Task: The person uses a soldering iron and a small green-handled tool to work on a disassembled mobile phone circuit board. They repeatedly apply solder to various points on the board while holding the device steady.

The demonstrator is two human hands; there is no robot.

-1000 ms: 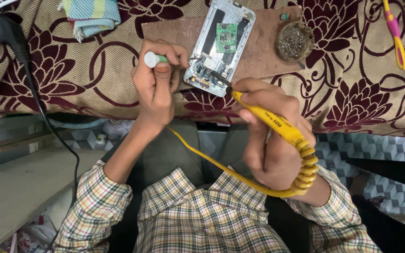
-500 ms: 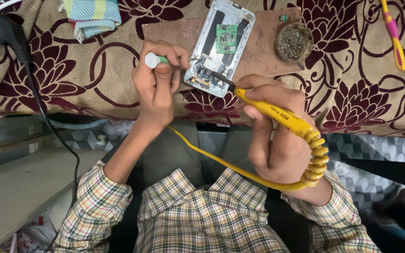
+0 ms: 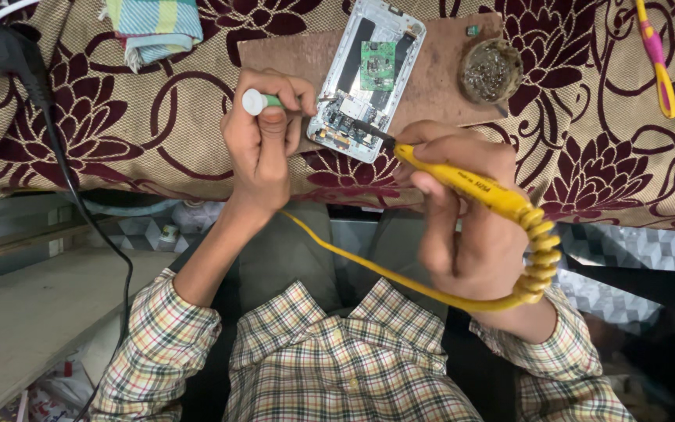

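The opened phone [image 3: 366, 78] lies back-side up on a brown board [image 3: 291, 51], which rests on a floral cloth [image 3: 119, 133]. A green circuit board [image 3: 377, 66] is exposed in the phone's middle.

The left hand [image 3: 263, 137] is curled shut around a slim green tool with a white cap [image 3: 255, 101], its far end at the phone's left edge.

The right hand [image 3: 462, 211] grips a yellow soldering iron [image 3: 474, 186], fingers wrapped tight around the handle. The dark tip [image 3: 373, 131] rests on the phone's near end.

A round tin [image 3: 491, 72] sits on the board, right of the phone. A folded striped cloth [image 3: 158, 27] lies far left.
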